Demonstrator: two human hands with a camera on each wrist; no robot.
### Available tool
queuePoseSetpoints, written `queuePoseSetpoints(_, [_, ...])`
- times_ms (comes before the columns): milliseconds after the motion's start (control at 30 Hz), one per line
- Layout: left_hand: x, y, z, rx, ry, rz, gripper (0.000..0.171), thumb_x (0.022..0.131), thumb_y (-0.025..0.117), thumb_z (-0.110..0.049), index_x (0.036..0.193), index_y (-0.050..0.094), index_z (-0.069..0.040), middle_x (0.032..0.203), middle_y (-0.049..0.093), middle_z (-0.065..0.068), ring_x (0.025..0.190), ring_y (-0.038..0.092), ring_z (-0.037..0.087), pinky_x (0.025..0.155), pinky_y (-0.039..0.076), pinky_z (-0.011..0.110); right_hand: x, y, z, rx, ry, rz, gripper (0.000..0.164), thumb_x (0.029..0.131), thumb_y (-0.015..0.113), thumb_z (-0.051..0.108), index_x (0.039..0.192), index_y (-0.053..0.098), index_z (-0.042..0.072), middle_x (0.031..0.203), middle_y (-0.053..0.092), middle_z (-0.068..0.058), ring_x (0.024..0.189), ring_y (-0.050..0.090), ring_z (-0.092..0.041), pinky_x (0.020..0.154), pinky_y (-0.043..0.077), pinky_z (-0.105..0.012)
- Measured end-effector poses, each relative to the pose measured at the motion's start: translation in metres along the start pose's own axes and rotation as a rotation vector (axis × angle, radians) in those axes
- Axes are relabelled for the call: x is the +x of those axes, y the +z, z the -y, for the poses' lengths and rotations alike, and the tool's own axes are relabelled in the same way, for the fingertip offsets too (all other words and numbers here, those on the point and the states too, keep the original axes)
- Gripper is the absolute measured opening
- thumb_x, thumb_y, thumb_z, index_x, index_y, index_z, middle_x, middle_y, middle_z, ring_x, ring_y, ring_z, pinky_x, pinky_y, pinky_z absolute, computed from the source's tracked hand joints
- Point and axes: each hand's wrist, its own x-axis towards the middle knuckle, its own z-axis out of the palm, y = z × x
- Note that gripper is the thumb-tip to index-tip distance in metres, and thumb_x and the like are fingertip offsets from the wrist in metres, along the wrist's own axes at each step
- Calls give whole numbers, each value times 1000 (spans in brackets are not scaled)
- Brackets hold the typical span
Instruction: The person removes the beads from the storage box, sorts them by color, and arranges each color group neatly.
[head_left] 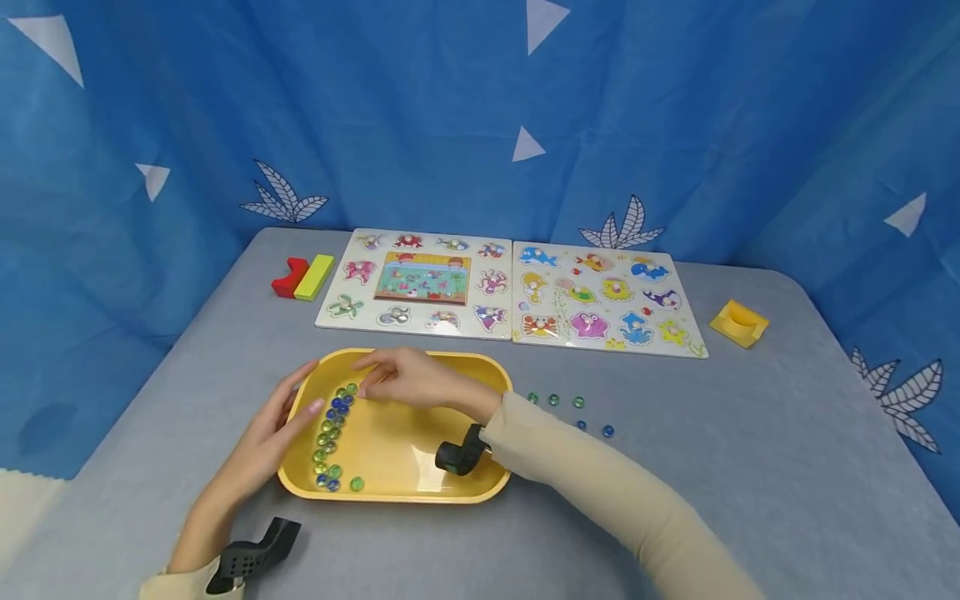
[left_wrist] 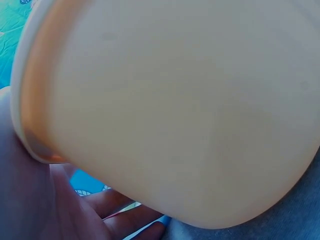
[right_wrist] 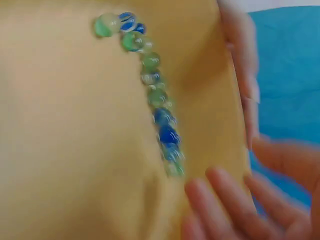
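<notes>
From where I'm standing, the big blue curtain (head_left: 420, 108) fills the back, all white triangles and line-drawn leaves. In front of it, the grey desk (head_left: 787, 467). And here's the main arena: the yellow tray (head_left: 397, 454), rounded corners, left of the middle. At its twelve o'clock lies an aquarium peg puzzle (head_left: 360, 312), and at two, butted right against it, a sea-animal peg puzzle (head_left: 555, 292).

Now the hands! The left hand (head_left: 262, 433) has the tray clamped at nine o'clock, thumb over the rim, fingers down the outer wall. The right hand (head_left: 412, 379) is over the tray toward twelve, fingers bent, thumb and forefinger apart, tips just beside the marbles at ten.

Out at eleven beyond the tray, a notched red block (head_left: 289, 278) and a lime-yellow block (head_left: 314, 277) side by side; far off between two and three, a hollowed yellow block (head_left: 740, 323).

Smallest of all, green and blue glass marbles (head_left: 327, 447) string along inside the tray from ten round to seven, and five loose marbles (head_left: 579, 402), three green, two blue, sit on the desk at three.
</notes>
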Motion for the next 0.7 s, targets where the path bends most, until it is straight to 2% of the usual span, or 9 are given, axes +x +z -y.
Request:
queuePoseSetpoints(167, [-1,0,2,5,10,-5,57,96,42,-31,144,13,-30,130,41,19,92,56,2,70,50,23,22,21,-2,98,177,-79,38,83,64,17,120,58,11,85,69,-6,68,64,-15,57,45,-20])
queuePoseSetpoints(300, [-1,0,3,16,9,-9,56,96,41,-31,144,13,-31,129,42,17,92,56,4,70,50,22,28,38,0,33,257,-175,37,80,67,20,116,61,15,78,67,-2,58,56,-9,51,41,-18])
queuePoseSetpoints(467, [-1,2,3,15,3,-6,56,96,41,-31,145,13,-29,128,42,17,93,56,5,71,49,23,29,47,-1,-63,317,-287,29,78,69,27,107,67,25,80,65,10,57,50,-5,53,39,-19])
queuePoseSetpoints(700, [2,2,4,39,11,-12,56,96,41,-31,144,13,-31,131,41,17,95,54,4,72,48,20,32,49,-3,-71,359,-352,18,80,67,27,97,70,29,61,63,13,51,54,-3,52,38,-21])
